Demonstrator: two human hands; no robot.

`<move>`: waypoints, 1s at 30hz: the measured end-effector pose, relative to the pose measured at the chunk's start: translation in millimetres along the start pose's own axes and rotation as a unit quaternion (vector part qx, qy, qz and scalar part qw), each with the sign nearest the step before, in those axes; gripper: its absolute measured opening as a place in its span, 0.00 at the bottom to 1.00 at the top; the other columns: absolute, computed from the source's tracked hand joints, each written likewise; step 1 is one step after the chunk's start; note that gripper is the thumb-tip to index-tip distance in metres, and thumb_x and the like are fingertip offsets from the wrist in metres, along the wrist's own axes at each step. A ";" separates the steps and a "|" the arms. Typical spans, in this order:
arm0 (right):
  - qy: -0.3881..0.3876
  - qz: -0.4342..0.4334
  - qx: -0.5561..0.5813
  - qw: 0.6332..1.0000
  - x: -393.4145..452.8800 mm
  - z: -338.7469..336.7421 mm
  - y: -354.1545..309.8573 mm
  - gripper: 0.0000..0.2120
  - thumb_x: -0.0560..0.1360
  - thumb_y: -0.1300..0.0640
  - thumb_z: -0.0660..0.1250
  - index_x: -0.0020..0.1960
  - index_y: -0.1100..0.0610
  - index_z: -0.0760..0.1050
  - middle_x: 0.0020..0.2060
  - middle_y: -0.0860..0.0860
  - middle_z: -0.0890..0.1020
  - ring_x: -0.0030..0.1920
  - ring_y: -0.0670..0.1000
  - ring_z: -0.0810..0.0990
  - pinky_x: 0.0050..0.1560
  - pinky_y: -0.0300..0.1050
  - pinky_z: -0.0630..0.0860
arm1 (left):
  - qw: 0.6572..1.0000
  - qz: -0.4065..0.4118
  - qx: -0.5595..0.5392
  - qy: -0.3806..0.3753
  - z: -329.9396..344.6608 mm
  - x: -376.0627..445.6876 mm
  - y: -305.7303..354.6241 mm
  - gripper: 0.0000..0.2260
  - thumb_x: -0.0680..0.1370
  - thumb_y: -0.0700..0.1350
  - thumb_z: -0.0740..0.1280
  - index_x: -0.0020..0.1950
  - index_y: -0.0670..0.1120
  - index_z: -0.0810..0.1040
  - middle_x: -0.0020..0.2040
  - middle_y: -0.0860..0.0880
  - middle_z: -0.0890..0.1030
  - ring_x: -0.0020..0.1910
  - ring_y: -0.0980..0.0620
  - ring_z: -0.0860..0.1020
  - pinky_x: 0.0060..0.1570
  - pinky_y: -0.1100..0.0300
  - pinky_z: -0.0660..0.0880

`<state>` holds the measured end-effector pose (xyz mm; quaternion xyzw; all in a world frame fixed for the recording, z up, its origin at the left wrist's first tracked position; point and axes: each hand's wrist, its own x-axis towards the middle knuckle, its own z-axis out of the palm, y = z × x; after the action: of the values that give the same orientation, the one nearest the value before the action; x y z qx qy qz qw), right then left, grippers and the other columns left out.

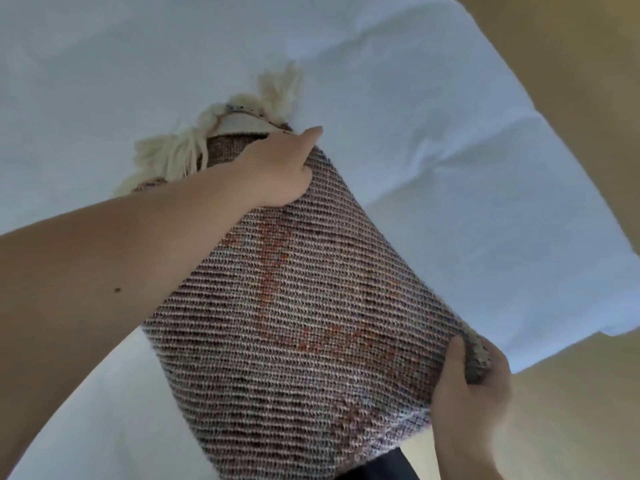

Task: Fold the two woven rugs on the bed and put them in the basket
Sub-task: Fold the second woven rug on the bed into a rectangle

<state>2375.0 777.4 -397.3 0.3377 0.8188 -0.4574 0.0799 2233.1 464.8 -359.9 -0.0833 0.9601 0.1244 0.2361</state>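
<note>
A folded woven rug (298, 306), brown-grey with faint orange markings, is held up over the bed (433, 133), its long axis running from the far fringed end down towards the person. The cream fringe (180, 150) is seen at the far end of the rug, hanging just over the white sheet.

The far end of the rug is gripped by the left hand (277, 171): the thumb is laid along the top edge and the fingers (306, 168) are curled onto the woven face. The near right corner of the rug is pinched by the right hand (474, 386), the thumb pressed on the upper face and the remaining fingers wrapped beneath the corner, so that the cloth is bunched there. Both hands are thus closed on the same rug, at opposite ends of its length.

Relative to the rug, the left hand lies at the far end and the right hand at the near end, beside the person's body. No basket is visible, and a second rug cannot be made out. It is judged that a further fold would be made by the far end being brought towards the near end, or that the bundle is ready to be carried; which cannot be told.
</note>
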 end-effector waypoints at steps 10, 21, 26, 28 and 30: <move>-0.026 -0.355 -0.218 0.909 -17.5 36.7 -7.4 0.26 0.73 0.45 0.68 0.68 0.53 0.69 0.72 0.54 0.69 0.75 0.55 0.62 0.76 0.50 0.43 | 0.984 0.121 0.106 0.081 93.8 -26.0 9.2 0.35 0.80 0.65 0.45 0.82 0.46 0.50 0.82 0.45 0.48 0.81 0.46 0.42 0.77 0.42 0.40; -0.154 -0.403 -0.423 0.797 -13.1 47.5 30.4 0.35 0.79 0.33 0.49 0.80 0.53 0.57 0.79 0.54 0.55 0.79 0.58 0.52 0.75 0.63 0.46 | 0.962 0.240 0.114 0.065 136.6 -76.4 35.3 0.33 0.82 0.62 0.50 0.82 0.45 0.50 0.82 0.45 0.48 0.81 0.46 0.44 0.78 0.41 0.46; -0.145 -0.394 -0.430 0.799 -12.4 42.2 41.6 0.35 0.79 0.34 0.50 0.80 0.52 0.54 0.80 0.53 0.53 0.80 0.57 0.50 0.76 0.63 0.44 | 0.953 0.260 0.147 0.047 149.5 -95.3 43.0 0.33 0.82 0.63 0.50 0.82 0.46 0.47 0.82 0.44 0.46 0.81 0.45 0.43 0.78 0.41 0.47; -0.145 -0.389 -0.430 0.802 -13.0 38.8 46.9 0.35 0.79 0.34 0.50 0.80 0.51 0.53 0.80 0.53 0.53 0.80 0.56 0.49 0.76 0.64 0.44 | 0.954 0.257 0.146 0.045 150.4 -100.2 45.2 0.34 0.82 0.62 0.50 0.82 0.45 0.47 0.82 0.44 0.47 0.81 0.45 0.44 0.78 0.41 0.47; -0.145 -0.386 -0.429 0.803 -13.1 33.0 51.7 0.35 0.79 0.34 0.51 0.80 0.51 0.53 0.80 0.53 0.52 0.80 0.56 0.49 0.76 0.64 0.44 | 0.955 0.257 0.142 0.040 154.0 -107.7 50.0 0.34 0.82 0.62 0.50 0.82 0.45 0.47 0.82 0.43 0.47 0.81 0.44 0.44 0.78 0.42 0.47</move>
<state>2411.4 762.9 -446.2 -0.1453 0.9731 -0.0956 0.1512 2383.1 566.3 -431.0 0.1955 0.9655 0.0395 0.1675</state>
